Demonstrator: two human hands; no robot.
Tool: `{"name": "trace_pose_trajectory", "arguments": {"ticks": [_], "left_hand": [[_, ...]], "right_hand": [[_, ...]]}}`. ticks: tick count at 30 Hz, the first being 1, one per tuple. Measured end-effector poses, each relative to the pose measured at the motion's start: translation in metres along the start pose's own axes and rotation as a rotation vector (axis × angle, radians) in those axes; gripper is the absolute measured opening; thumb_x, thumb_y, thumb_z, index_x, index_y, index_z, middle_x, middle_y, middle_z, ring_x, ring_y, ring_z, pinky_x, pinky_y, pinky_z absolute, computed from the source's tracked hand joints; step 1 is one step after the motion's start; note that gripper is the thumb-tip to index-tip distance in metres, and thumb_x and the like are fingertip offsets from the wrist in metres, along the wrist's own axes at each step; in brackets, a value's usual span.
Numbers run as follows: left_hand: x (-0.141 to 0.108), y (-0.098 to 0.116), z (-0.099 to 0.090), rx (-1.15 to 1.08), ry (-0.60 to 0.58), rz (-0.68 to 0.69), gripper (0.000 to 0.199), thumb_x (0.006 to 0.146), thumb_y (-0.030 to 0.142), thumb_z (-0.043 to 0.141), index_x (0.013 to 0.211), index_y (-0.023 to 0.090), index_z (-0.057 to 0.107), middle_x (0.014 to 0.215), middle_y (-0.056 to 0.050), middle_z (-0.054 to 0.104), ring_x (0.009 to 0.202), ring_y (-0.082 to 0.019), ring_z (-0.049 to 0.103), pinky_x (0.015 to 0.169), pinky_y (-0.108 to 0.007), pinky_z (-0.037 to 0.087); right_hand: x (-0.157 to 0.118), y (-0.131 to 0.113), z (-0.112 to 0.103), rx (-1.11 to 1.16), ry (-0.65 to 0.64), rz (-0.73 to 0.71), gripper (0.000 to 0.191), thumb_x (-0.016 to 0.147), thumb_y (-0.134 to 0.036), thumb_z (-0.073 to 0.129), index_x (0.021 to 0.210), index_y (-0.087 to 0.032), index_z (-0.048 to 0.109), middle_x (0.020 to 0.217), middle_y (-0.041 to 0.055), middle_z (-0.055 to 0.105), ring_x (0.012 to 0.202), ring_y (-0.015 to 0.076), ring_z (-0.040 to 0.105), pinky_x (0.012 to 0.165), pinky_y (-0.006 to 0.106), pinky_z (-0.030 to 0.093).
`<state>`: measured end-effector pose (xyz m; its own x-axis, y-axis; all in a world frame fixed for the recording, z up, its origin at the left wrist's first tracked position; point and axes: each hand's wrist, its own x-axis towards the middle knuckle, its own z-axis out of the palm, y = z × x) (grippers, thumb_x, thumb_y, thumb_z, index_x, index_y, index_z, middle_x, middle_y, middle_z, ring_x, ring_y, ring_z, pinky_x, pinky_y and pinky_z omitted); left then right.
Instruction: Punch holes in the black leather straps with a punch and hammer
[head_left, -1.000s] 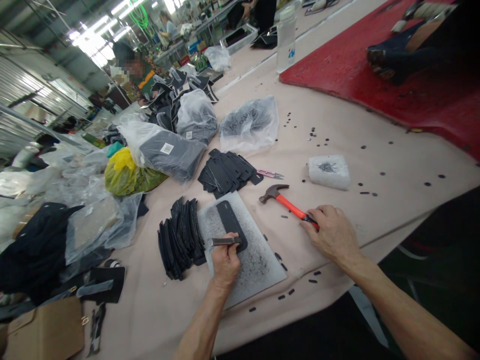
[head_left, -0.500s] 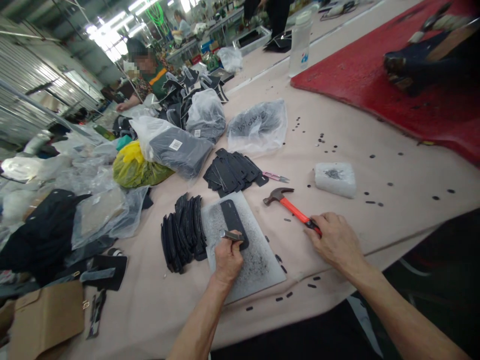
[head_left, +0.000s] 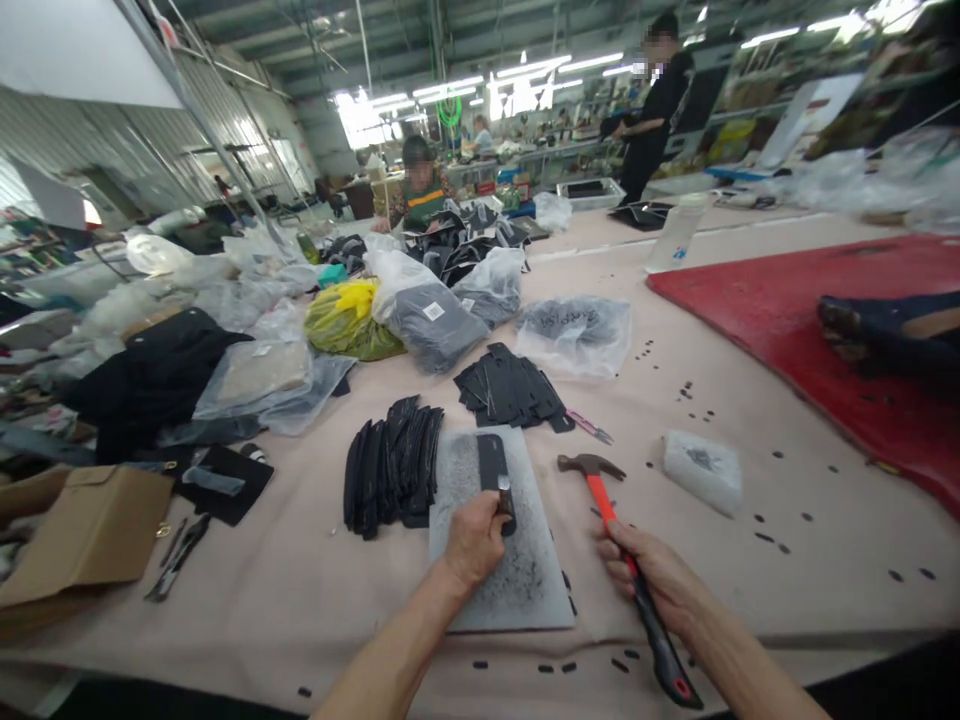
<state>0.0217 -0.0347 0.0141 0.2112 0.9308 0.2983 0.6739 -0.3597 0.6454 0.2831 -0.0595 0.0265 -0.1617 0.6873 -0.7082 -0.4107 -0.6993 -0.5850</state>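
Note:
My left hand (head_left: 474, 540) is closed around a short metal punch (head_left: 505, 486) over the near end of a black strap piece (head_left: 491, 455). That piece lies on a pale, speckled cutting board (head_left: 469, 590). In my right hand (head_left: 649, 570) is a claw hammer (head_left: 602, 490), gripped partway along its orange and black handle with the head pointing away from me. Left of the board stands a row of black strips (head_left: 390, 465). Beyond it lies a fanned pile of flat black pieces (head_left: 510, 388), with pink thread snips (head_left: 590, 426) at its right.
A whitish block (head_left: 703, 470) sits to the right among scattered black slugs. Plastic bags (head_left: 431, 315) and a yellow bag (head_left: 349, 318) are farther back. A brown bag (head_left: 90, 530) and a cutter knife (head_left: 180, 560) lie left. A red board (head_left: 787, 290) is at right; co-workers are behind.
My right hand has closed round the hammer's handle and turned it, so the handle end points toward me. My left hand holds the punch more upright. The camera view has levelled and shifted.

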Motion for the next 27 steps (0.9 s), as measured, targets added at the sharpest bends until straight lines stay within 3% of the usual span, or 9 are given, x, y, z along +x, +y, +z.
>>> {"name": "trace_pose_trajectory", "arguments": {"ticks": [3,6,10,14,16,19,21,25,27], "left_hand": [[0.000,0.001,-0.001,-0.025,0.018,0.026,0.018,0.079,0.005,0.052,0.086,0.020,0.059,0.079,-0.003,0.067,0.077,-0.019,0.065,0.068,-0.028,0.049],[-0.001,0.001,0.000,-0.040,0.031,0.025,0.018,0.080,0.005,0.052,0.087,0.020,0.059,0.080,-0.003,0.067,0.078,-0.019,0.065,0.068,-0.028,0.048],[-0.002,-0.001,0.001,-0.033,0.020,0.010,0.017,0.081,0.005,0.052,0.088,0.020,0.058,0.080,-0.004,0.066,0.080,-0.020,0.065,0.069,-0.028,0.047],[-0.002,-0.002,0.003,-0.040,0.006,0.003,0.017,0.082,0.005,0.051,0.089,0.019,0.058,0.080,-0.004,0.065,0.080,-0.020,0.064,0.070,-0.028,0.047],[-0.002,-0.003,0.003,-0.034,0.009,0.003,0.017,0.082,0.005,0.051,0.089,0.019,0.058,0.080,-0.004,0.065,0.081,-0.020,0.064,0.071,-0.028,0.046],[-0.002,-0.003,0.003,-0.024,0.017,0.002,0.016,0.082,0.006,0.051,0.088,0.019,0.058,0.079,-0.004,0.064,0.079,-0.019,0.063,0.069,-0.028,0.046],[-0.002,-0.002,0.003,-0.031,0.024,-0.002,0.016,0.082,0.006,0.051,0.088,0.019,0.058,0.078,-0.003,0.064,0.078,-0.019,0.063,0.069,-0.028,0.045],[-0.002,0.000,0.003,-0.044,0.028,-0.015,0.015,0.082,0.007,0.051,0.088,0.019,0.058,0.078,-0.003,0.064,0.077,-0.019,0.063,0.068,-0.027,0.044],[-0.001,0.001,0.002,-0.044,0.023,-0.012,0.015,0.082,0.007,0.051,0.087,0.019,0.058,0.077,-0.003,0.064,0.077,-0.019,0.063,0.068,-0.027,0.044]], "right_hand": [[-0.002,0.001,0.013,-0.110,0.135,-0.026,0.017,0.089,-0.035,0.049,0.083,-0.020,0.049,0.057,-0.0086,0.039,0.035,0.0043,0.032,0.031,0.016,0.025],[-0.025,-0.013,0.029,-0.363,0.206,-0.183,0.026,0.092,-0.044,0.043,0.082,-0.021,0.048,0.055,-0.0089,0.037,0.034,0.0054,0.028,0.030,0.018,0.022],[-0.083,-0.049,0.057,-0.790,0.269,-0.617,0.036,0.093,-0.055,0.039,0.082,-0.023,0.050,0.054,-0.0067,0.039,0.039,0.0093,0.035,0.036,0.022,0.027],[-0.121,-0.061,0.080,-1.184,0.333,-1.059,0.032,0.097,-0.048,0.037,0.081,-0.024,0.049,0.054,-0.0041,0.047,0.047,0.0131,0.047,0.046,0.026,0.033],[-0.124,-0.058,0.087,-1.395,0.288,-1.132,0.029,0.098,-0.042,0.037,0.078,-0.024,0.047,0.054,-0.0032,0.051,0.046,0.0136,0.049,0.046,0.027,0.030],[-0.125,-0.060,0.095,-1.652,0.236,-1.105,0.029,0.099,-0.038,0.039,0.074,-0.024,0.045,0.053,-0.0034,0.053,0.041,0.0133,0.046,0.044,0.028,0.022],[-0.132,-0.069,0.101,-1.657,0.255,-1.149,0.030,0.099,-0.040,0.039,0.073,-0.024,0.044,0.052,-0.0037,0.052,0.040,0.0127,0.045,0.044,0.028,0.021],[-0.144,-0.081,0.108,-1.364,0.362,-1.321,0.029,0.100,-0.037,0.035,0.077,-0.023,0.046,0.052,-0.0044,0.048,0.042,0.0119,0.045,0.046,0.025,0.028],[-0.140,-0.077,0.104,-1.398,0.340,-1.335,0.028,0.100,-0.035,0.035,0.077,-0.023,0.046,0.052,-0.0040,0.049,0.041,0.0120,0.044,0.044,0.026,0.027]]}}
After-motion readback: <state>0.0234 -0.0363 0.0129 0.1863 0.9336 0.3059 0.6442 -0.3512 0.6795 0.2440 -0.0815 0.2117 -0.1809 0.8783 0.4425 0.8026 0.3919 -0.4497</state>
